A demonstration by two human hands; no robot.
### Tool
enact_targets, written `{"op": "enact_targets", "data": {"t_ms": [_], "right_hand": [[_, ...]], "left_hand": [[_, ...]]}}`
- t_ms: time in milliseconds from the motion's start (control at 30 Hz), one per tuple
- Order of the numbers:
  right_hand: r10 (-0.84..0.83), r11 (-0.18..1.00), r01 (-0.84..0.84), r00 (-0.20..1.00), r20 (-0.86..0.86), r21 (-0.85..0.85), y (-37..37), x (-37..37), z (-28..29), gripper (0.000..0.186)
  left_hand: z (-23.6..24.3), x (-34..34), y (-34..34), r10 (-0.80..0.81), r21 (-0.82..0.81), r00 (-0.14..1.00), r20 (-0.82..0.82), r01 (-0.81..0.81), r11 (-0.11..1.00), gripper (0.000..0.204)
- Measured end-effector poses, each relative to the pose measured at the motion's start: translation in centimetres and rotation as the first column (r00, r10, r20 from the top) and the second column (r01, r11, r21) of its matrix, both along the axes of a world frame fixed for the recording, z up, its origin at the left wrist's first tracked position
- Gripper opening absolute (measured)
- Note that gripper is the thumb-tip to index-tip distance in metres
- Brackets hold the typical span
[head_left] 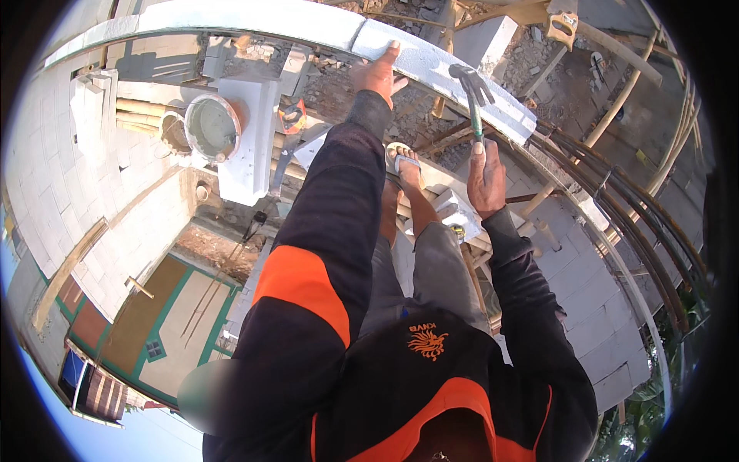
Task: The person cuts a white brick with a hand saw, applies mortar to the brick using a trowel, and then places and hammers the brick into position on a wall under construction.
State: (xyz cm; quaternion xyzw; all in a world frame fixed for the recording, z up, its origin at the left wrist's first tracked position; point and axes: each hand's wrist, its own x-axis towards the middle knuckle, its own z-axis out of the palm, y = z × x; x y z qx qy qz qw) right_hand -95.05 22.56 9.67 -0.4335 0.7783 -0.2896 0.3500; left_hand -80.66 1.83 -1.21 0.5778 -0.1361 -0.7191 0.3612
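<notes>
The largest thing at hand is a long white block [423,63], directly beneath the left hand [377,75] and ahead of the right hand [486,181]. It lies end to end with another white block [292,19] to the left of the left fingers. The left thumb lies along its top near that seam; the other fingers are partly hidden, so whether they pinch the edge or merely rest there I cannot tell. The block looks stiff and chalky, probably bulky yet light for its size, its corners likely to chip; two hands spread under the long sides would suit it best.

Left of the left fingers and closer to the body, a bucket [242,117] stands on white blockwork [250,165], holding grey, wet-looking mix [212,131]. Farther left sits a smaller container [172,115], its contents too unclear to name.

Smallest is the claw hammer [474,100], wrapped in the right fingers by its green grip, head beyond them over the block; whether it touches is unclear. It should feel head-heavy and rigid, best held low on the grip.
</notes>
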Motion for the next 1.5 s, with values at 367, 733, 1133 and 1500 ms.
{"op": "enact_targets", "data": {"t_ms": [367,733,1133,1500], "right_hand": [[-0.108,0.986,0.097,0.991,-0.077,-0.138,3.0,-2.8,-0.1,0.043],[-0.194,0.980,0.186,0.973,-0.128,-0.068,4.9,-3.1,-1.3,0.038],[-0.125,0.988,0.138,0.979,-0.161,0.072,4.0,-2.1,0.9,0.032],[-0.063,0.967,0.098,0.986,-0.154,0.235,3.2,-2.3,-1.8,0.033]], "left_hand": [[-5.4,0.0,-0.4,-0.214,0.057,0.976,-0.036,0.215,0.975,0.054],[-4.6,0.2,-0.2,-0.262,0.132,0.965,0.025,0.257,0.958,0.074],[0.5,0.4,-0.2,-0.202,0.067,0.976,0.084,0.197,0.978,0.077],[1.9,0.0,0.0,-0.226,0.140,0.973,-0.050,0.231,0.963,0.076]]}}
